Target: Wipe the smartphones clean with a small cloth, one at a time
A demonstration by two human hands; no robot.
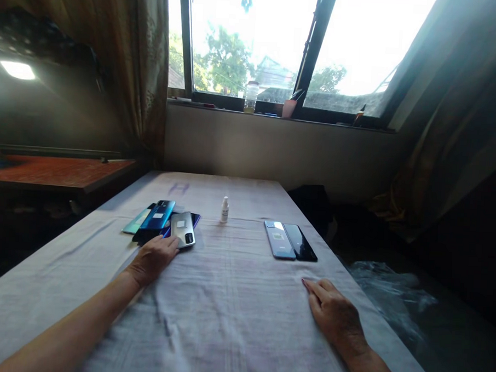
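Note:
My left hand (pixel 155 257) has its fingers closed on the near left edge of a silver smartphone (pixel 182 230), which lies back side up with a pale label. Beside and under it is a loose pile of several phones, among them a blue smartphone (pixel 158 215) and a light green one (pixel 136 221). My right hand (pixel 336 311) rests on the cloth with fingers loosely extended, holding nothing visible. Just beyond it, a grey-blue smartphone (pixel 280 240) with a label and a black smartphone (pixel 301 244) lie side by side. A small white bottle (pixel 224 210) stands upright between the two groups.
A pale cloth (pixel 226 311) covers the table. Crumpled clear plastic (pixel 391 285) lies beyond its right edge. At left is a reddish-brown tabletop (pixel 59 169). A jar (pixel 251 97) and a pink cup (pixel 289 108) stand on the windowsill.

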